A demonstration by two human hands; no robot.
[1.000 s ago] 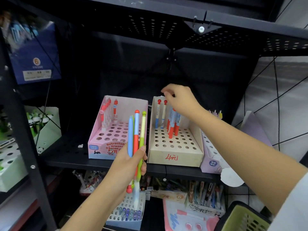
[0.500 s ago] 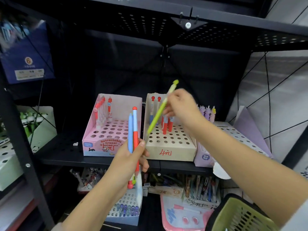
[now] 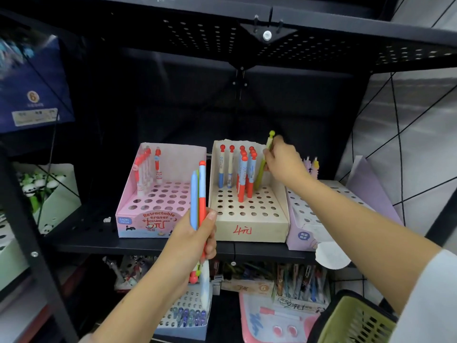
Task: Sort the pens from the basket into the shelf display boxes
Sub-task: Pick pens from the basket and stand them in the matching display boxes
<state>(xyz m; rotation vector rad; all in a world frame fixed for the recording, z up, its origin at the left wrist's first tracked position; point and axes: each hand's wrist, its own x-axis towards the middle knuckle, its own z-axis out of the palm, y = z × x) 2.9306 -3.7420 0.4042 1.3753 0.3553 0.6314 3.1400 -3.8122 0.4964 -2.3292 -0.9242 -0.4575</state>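
Head view, right hand (image 3: 284, 162): at about 1 o'clock from the frame centre, fingers pinched round a green pen (image 3: 263, 167) near its upper part.
Head view, green pen: tilted a little, top knob above the fingers, lower end down at the back right holes of the beige box (image 3: 249, 229); whether the tip sits in a hole I cannot tell.
Head view, beige box: on the black shelf (image 3: 84, 233), marked 4 in red on its front; blue and red pens (image 3: 243, 174) with red knobs stand upright in its rear rows, front rows of holes bare.
Head view, left hand (image 3: 195, 238): at about 6 o'clock from the beige box's left corner, curled round a blue pen (image 3: 194, 201) and a red and blue pen (image 3: 202, 191), both upright and side by side; more pen ends stick out below the fist.
Head view, pink box (image 3: 148, 219): touching the beige box at its 9 o'clock, a few red-topped pens in its back left corner.
Head view, lilac box (image 3: 306, 226): just beside the beige box at 3 o'clock, partly hidden by the right forearm.
Head view, green basket (image 3: 356, 320): at 5 o'clock in the frame, below the right forearm; its contents are not visible.
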